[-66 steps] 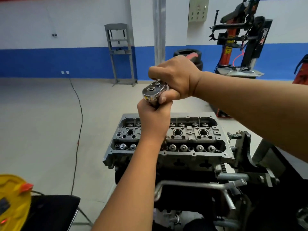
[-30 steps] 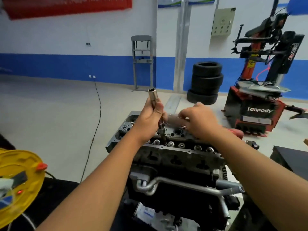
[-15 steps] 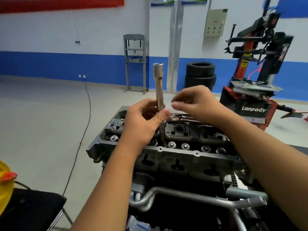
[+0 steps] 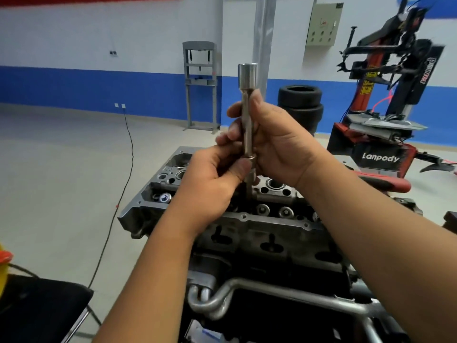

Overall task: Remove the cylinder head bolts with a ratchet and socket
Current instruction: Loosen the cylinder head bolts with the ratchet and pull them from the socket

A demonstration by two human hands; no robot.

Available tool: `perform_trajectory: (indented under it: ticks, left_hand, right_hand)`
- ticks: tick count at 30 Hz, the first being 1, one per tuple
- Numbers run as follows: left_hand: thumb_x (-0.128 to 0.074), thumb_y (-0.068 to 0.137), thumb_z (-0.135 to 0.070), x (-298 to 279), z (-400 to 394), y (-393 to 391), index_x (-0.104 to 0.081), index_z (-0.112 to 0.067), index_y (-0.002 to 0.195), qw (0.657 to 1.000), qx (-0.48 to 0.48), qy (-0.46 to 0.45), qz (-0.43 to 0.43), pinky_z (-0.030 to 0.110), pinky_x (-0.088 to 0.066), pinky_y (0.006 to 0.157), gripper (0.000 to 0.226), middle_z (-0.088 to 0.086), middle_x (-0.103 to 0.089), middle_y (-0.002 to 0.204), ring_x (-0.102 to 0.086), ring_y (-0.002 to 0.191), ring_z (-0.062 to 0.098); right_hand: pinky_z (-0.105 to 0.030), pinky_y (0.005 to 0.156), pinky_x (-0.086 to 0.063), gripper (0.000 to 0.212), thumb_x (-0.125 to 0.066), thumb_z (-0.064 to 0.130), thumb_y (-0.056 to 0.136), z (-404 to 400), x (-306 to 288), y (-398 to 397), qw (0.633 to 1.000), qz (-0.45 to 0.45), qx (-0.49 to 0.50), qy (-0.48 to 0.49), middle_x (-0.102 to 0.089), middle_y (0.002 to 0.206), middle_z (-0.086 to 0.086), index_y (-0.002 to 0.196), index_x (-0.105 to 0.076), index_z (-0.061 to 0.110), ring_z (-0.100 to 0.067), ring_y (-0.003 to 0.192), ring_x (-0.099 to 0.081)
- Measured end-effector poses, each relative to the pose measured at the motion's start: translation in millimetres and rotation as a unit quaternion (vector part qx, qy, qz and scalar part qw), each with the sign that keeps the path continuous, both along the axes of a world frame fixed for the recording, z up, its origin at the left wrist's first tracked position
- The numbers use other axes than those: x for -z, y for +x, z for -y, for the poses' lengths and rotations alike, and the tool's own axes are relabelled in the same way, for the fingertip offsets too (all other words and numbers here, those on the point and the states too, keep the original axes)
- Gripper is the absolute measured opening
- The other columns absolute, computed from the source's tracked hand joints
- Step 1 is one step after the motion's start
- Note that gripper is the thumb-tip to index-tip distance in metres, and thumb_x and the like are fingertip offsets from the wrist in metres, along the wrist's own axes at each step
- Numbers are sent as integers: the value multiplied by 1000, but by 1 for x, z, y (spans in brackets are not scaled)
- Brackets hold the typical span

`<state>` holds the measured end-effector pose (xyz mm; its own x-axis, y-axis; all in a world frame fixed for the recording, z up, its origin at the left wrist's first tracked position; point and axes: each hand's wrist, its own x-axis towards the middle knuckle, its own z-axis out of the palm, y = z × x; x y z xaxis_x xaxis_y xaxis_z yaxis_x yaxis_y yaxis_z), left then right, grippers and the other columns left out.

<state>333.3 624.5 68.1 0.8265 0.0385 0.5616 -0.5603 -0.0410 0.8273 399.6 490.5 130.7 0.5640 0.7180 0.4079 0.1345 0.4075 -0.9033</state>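
Workshop floor behind the cylinder head (image 4: 247, 219). Above its centre, both hands grip the upright extension bar (image 4: 248, 120): left hand (image 4: 212, 184) low, right hand (image 4: 277, 144) higher. Ratchet unseen; bolt removal evidently incomplete.

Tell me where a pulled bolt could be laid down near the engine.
Free: the floor left of the cylinder head, past the black cable. Crowded: the head's top, where the left hand and right hand hold the socket extension.
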Motion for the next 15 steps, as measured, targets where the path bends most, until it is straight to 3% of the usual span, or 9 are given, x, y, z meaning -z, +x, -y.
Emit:
perform_trajectory:
  ticks: [3,5,7,9,10,13,15]
  left_hand:
    - [-82,85,-18,3,3,3,-79,-32,95,998,-59,-15,24,21,-61,79,17,-7,-82,94,-79,90,11]
    - [-85,76,-32,4,2,1,-80,-35,90,994,-95,-33,32,24,-62,79,15,-6,-81,91,-79,88,11]
    - [-82,80,-38,3,0,0,-80,-32,98,995,-89,-26,31,31,-64,84,20,-4,-81,99,-79,95,14]
    - [-70,94,-32,3,0,0,-76,-29,114,999,-34,-7,28,35,-61,95,21,-2,-80,113,-76,109,18]
    - [-63,99,-26,4,-1,0,-74,-27,120,999,-18,2,31,37,-60,99,23,-2,-79,117,-74,114,20]
    - [-59,99,-16,4,-1,-3,-67,-17,134,999,-35,6,39,32,-62,93,35,-3,-78,115,-76,106,20]
    - [-67,96,-14,4,2,-5,-71,-25,127,996,-60,7,64,21,-61,85,33,-5,-79,110,-78,99,15]
  right_hand:
    - [-48,93,-60,27,-68,31,88,2,2,5,999,-23,-30,10,-71,76,-7,97,-57,8,-28,94,-76]
    - [-51,98,-56,32,-72,31,79,3,5,7,999,-22,-36,16,-72,80,-8,96,-57,8,-28,97,-75]
    - [-48,92,-59,28,-72,34,85,3,8,9,999,-9,-30,10,-75,88,-10,94,-62,9,-29,100,-73]
    - [-35,73,-57,27,-65,41,93,4,3,11,999,25,-5,-43,-76,98,-11,91,-69,14,-30,101,-71]
    - [-33,71,-54,27,-60,40,97,3,-3,14,996,44,-5,-77,-77,101,-11,90,-71,16,-31,104,-69]
    - [-48,90,-48,22,-67,34,92,0,-22,23,986,60,-77,-137,-75,99,-9,91,-74,13,-33,101,-66]
    - [-40,83,-50,27,-84,38,79,-4,-26,26,980,59,-126,-143,-75,92,-6,90,-77,14,-23,87,-67]
